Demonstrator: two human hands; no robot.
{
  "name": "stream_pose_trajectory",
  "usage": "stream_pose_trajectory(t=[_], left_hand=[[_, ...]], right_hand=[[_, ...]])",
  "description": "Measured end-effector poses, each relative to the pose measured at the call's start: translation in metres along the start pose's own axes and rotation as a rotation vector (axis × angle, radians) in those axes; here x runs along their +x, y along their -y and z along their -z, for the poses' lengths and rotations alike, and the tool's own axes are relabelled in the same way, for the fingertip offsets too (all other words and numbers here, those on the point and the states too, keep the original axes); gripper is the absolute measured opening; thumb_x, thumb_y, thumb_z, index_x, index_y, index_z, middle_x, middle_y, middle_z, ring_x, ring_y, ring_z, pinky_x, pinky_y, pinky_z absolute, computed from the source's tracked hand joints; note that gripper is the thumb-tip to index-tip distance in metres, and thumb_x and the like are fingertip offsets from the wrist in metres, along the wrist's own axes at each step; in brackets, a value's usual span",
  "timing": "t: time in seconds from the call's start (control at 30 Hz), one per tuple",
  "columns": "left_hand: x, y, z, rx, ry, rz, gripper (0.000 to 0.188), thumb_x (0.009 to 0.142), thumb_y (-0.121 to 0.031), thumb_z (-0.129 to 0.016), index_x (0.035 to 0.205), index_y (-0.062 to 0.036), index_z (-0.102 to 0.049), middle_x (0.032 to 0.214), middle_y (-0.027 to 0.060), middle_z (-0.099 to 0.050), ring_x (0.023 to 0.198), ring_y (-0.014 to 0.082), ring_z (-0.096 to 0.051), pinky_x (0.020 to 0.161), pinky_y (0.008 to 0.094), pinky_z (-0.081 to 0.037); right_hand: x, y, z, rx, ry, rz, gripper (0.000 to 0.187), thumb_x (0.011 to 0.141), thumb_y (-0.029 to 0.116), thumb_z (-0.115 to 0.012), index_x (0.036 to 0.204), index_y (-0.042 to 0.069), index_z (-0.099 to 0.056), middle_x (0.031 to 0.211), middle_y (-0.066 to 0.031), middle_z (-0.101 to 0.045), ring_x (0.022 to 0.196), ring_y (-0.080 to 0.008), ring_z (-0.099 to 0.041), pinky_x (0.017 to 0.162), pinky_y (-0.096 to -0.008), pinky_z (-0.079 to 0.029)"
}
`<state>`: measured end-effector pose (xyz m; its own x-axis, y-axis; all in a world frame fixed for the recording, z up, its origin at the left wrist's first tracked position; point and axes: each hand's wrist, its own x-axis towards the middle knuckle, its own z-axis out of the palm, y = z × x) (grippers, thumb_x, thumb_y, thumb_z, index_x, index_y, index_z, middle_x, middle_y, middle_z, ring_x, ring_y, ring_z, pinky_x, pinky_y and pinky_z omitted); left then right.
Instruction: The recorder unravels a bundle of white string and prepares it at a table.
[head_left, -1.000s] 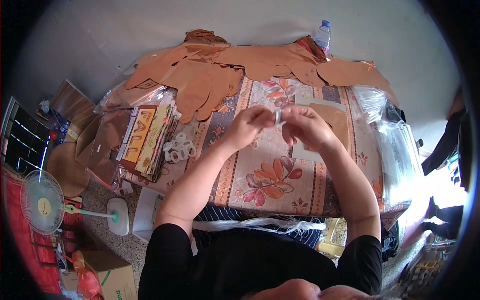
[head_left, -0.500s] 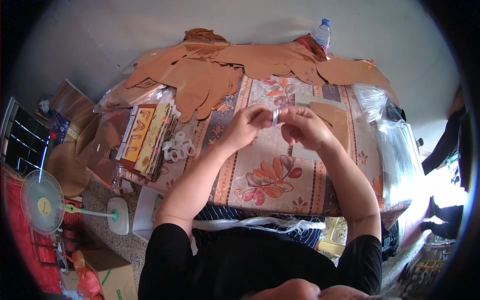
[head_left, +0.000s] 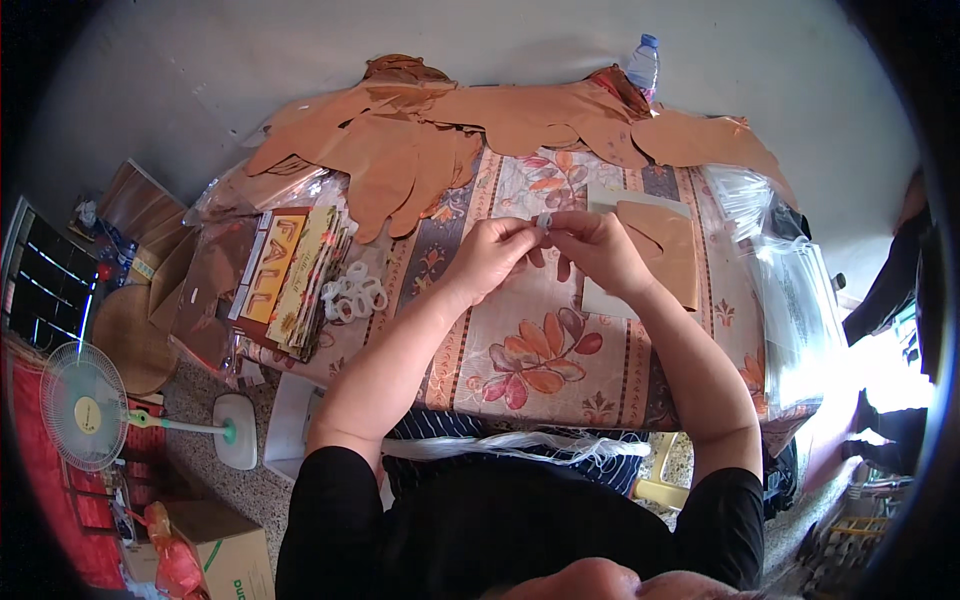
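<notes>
Above the middle of the table, my left hand (head_left: 493, 258) and my right hand (head_left: 600, 250) meet at the fingertips. Both pinch a small white coil (head_left: 543, 221), which looks like wound string; the fingers cover most of it. Several similar white coils (head_left: 355, 292) lie in a small heap to the left of my left forearm. A bundle of long white strings (head_left: 510, 445) stretches across my lap. Under and beside my right hand is a brown paper piece (head_left: 668, 250) on a pale sheet (head_left: 600, 298).
Brown paper cut-outs (head_left: 400, 150) spread along the table's far side, near a plastic bottle (head_left: 645, 65). Printed cards (head_left: 300, 275) are stacked at left. Clear plastic bags (head_left: 795, 310) lie at right on the floral tablecloth (head_left: 545, 375). A fan (head_left: 85, 405) stands left.
My right hand has turned and its fingers have drawn in toward my left fingertips. The white coil has shifted slightly left and up, and less of it shows between the fingers.
</notes>
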<state>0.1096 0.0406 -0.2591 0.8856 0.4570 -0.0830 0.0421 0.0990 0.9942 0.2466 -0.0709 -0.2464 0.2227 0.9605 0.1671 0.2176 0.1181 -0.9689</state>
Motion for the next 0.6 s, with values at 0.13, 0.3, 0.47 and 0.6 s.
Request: stream_pose_trajectory(t=[0.13,0.3,0.47,0.6], left_hand=[[-0.001,0.002,-0.004,0.511,-0.107,-0.261,0.018,0.086,-0.016,-0.053,0.081,-0.0008,-0.062,0.063,0.0016,-0.058,0.051,0.0041,-0.047,0.047,0.0205,-0.037],[-0.001,0.003,-0.002,0.709,-0.172,-0.551,0.013,0.080,-0.012,-0.059,0.078,0.0002,-0.062,0.058,0.0085,-0.057,0.054,0.0098,-0.055,0.050,0.0270,-0.042],[-0.001,-0.003,0.000,0.563,-0.184,-0.584,0.011,0.085,-0.010,-0.056,0.087,-0.0001,-0.060,0.071,-0.0002,-0.058,0.062,0.0048,-0.050,0.054,0.0217,-0.041],[0.000,-0.005,-0.002,0.327,-0.020,-0.467,0.014,0.087,-0.009,-0.054,0.097,-0.0010,-0.059,0.084,0.0011,-0.060,0.071,0.0054,-0.055,0.061,0.0199,-0.044]], right_hand=[[-0.002,-0.003,0.001,-0.107,-0.035,-0.050,0.012,0.082,0.009,-0.056,0.081,-0.002,-0.061,0.062,-0.0014,-0.058,0.047,-0.0055,-0.051,0.043,-0.0201,-0.039],[-0.003,0.004,0.002,-0.134,0.016,-0.150,0.012,0.079,0.010,-0.060,0.079,-0.002,-0.061,0.059,-0.0020,-0.057,0.047,-0.0053,-0.049,0.042,-0.0206,-0.038],[-0.003,0.001,0.006,0.085,0.135,-0.205,0.011,0.080,0.009,-0.059,0.081,-0.002,-0.061,0.065,-0.0027,-0.060,0.047,-0.0053,-0.048,0.042,-0.0199,-0.038],[-0.002,0.001,0.013,0.191,0.177,-0.267,0.011,0.081,0.010,-0.058,0.083,-0.001,-0.060,0.070,-0.0039,-0.062,0.049,-0.0056,-0.050,0.043,-0.0193,-0.039]])
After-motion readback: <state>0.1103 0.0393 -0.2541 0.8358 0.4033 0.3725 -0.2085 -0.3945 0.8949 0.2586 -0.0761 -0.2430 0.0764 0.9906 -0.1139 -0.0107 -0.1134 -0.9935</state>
